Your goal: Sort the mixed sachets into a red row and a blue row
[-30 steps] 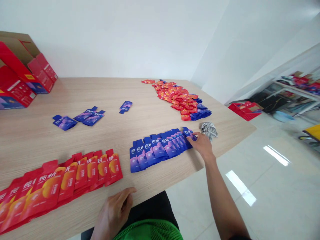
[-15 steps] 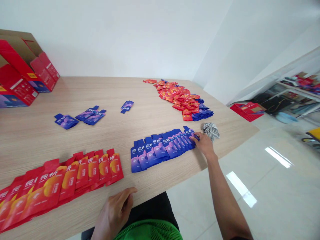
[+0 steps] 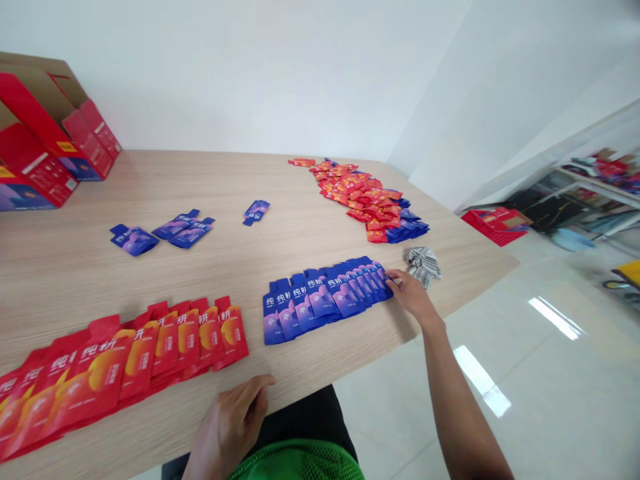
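Observation:
A row of overlapping blue packets (image 3: 320, 299) with white lettering lies flat on the table in front of me. At its right end my right hand (image 3: 409, 293) has its fingers pinched at the edge of the last blue packet (image 3: 384, 279). My left hand (image 3: 239, 412) rests at the table's front edge, fingers loosely curled, with nothing visible in them. Left of it stretches a row of overlapping red packets (image 3: 135, 363) with orange fruit pictures. A crumpled grey striped cloth (image 3: 424, 264) lies just beyond my right hand.
Several loose blue packets (image 3: 185, 230) lie mid-table, with a single blue packet (image 3: 257, 212) farther right. A heap of red packets (image 3: 357, 193) covers some blue ones at the back. Open red boxes (image 3: 85, 147) stand back left. A red crate (image 3: 495, 225) sits beyond the table's right edge.
The end blue packet's raised tab and lettering no longer show, and the row's right end looks more even. My right hand has shifted slightly; my left hand stays in place.

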Tool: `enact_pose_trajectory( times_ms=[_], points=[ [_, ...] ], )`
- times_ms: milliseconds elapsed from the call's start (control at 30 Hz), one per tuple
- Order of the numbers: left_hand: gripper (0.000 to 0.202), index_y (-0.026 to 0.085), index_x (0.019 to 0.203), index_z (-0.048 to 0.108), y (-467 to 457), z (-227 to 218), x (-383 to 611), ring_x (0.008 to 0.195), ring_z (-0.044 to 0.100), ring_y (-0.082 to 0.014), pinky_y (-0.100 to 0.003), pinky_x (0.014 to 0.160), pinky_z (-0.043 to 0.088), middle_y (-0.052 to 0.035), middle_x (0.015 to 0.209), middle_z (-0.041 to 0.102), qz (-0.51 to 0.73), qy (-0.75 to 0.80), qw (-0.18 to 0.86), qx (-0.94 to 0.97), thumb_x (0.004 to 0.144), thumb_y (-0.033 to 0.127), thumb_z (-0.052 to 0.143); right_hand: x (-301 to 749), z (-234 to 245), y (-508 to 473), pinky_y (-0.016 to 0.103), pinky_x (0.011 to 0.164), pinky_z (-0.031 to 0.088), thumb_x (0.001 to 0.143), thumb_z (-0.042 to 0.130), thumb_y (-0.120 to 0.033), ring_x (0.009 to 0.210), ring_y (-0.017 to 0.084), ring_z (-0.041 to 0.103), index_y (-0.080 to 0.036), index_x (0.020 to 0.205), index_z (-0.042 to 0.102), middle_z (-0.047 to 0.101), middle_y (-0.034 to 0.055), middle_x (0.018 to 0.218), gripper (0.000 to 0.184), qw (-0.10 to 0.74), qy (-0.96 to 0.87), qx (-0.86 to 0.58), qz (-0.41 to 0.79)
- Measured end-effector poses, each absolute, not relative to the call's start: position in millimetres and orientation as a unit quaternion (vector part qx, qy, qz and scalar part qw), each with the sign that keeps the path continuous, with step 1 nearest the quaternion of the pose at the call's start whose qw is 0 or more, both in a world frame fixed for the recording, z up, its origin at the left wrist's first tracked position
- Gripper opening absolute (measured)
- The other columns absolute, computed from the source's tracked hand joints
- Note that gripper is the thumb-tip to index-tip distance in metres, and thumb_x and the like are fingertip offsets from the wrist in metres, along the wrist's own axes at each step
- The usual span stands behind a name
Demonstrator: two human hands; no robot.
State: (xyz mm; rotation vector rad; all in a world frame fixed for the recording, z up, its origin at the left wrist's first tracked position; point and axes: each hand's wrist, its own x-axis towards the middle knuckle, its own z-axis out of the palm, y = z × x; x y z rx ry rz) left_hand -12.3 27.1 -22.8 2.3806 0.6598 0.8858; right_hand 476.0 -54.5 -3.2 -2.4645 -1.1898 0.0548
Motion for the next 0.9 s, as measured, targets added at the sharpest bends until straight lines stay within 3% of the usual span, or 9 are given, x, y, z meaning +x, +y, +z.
enact_pose_trajectory(
  times_ms=[200, 433, 600, 700, 767, 900],
  points=[
    [0.027, 0.025, 0.112, 0.072, 25, -30, -16, 0.07, 0.081, -0.0128, -0.016, 0.067, 0.062, 0.0004, 0.089, 0.083, 0.32, 0.248, 0.271, 0.873, 0.112, 0.03, 0.046, 479, 9, -45, 0.033, 0.085, 0.054, 0.098, 0.061, -0.025, 0.09, 0.023, 0.075, -0.018, 0.126, 0.074, 0.08, 0.0106, 0.105, 0.031, 0.139, -0.377, -0.913, 0.073],
    [0.028, 0.026, 0.113, 0.071, 21, -19, -12, 0.075, 0.082, -0.0127, -0.018, 0.071, 0.063, 0.0021, 0.091, 0.083, 0.33, 0.25, 0.245, 0.877, 0.112, 0.025, 0.043, 485, 25, -39, 0.034, 0.079, 0.056, 0.092, 0.066, -0.022, 0.085, 0.028, 0.079, -0.019, 0.116, 0.077, 0.081, 0.0097, 0.089, 0.026, 0.084, -0.359, -0.924, 0.099],
    [0.03, 0.027, 0.108, 0.07, 18, -13, -11, 0.076, 0.082, -0.0135, -0.02, 0.071, 0.063, 0.0028, 0.091, 0.084, 0.329, 0.253, 0.244, 0.877, 0.11, 0.021, 0.04, 470, 39, -14, 0.045, 0.094, 0.058, 0.096, 0.062, -0.034, 0.107, 0.035, 0.076, -0.015, 0.129, 0.072, 0.079, 0.0194, 0.116, 0.039, 0.041, -0.4, -0.915, -0.007],
    [0.028, 0.027, 0.109, 0.068, 17, -13, -11, 0.074, 0.082, -0.0133, -0.02, 0.071, 0.063, 0.0042, 0.091, 0.083, 0.326, 0.249, 0.255, 0.876, 0.108, 0.018, 0.041, 432, 62, 47, 0.043, 0.101, 0.057, 0.104, 0.053, -0.035, 0.111, 0.03, 0.074, -0.021, 0.137, 0.068, 0.076, 0.014, 0.129, 0.039, 0.08, -0.546, -0.833, -0.041],
    [0.028, 0.027, 0.108, 0.067, 17, -15, -11, 0.074, 0.081, -0.0139, -0.021, 0.07, 0.063, 0.0041, 0.09, 0.083, 0.321, 0.248, 0.261, 0.876, 0.107, 0.016, 0.042, 400, 80, 109, 0.044, 0.106, 0.055, 0.104, 0.05, -0.025, 0.12, 0.03, 0.07, -0.021, 0.137, 0.068, 0.073, 0.0135, 0.133, 0.038, 0.081, -0.652, -0.751, -0.071],
    [0.028, 0.027, 0.107, 0.066, 15, -19, -9, 0.073, 0.081, -0.0151, -0.022, 0.07, 0.062, 0.0036, 0.088, 0.082, 0.31, 0.255, 0.264, 0.877, 0.103, 0.012, 0.043, 353, 98, 247, 0.049, 0.117, 0.047, 0.093, 0.048, 0.0, 0.145, 0.033, 0.054, -0.016, 0.153, 0.057, 0.05, 0.0194, 0.165, 0.063, -0.001, -0.768, -0.624, -0.144]
  ],
)
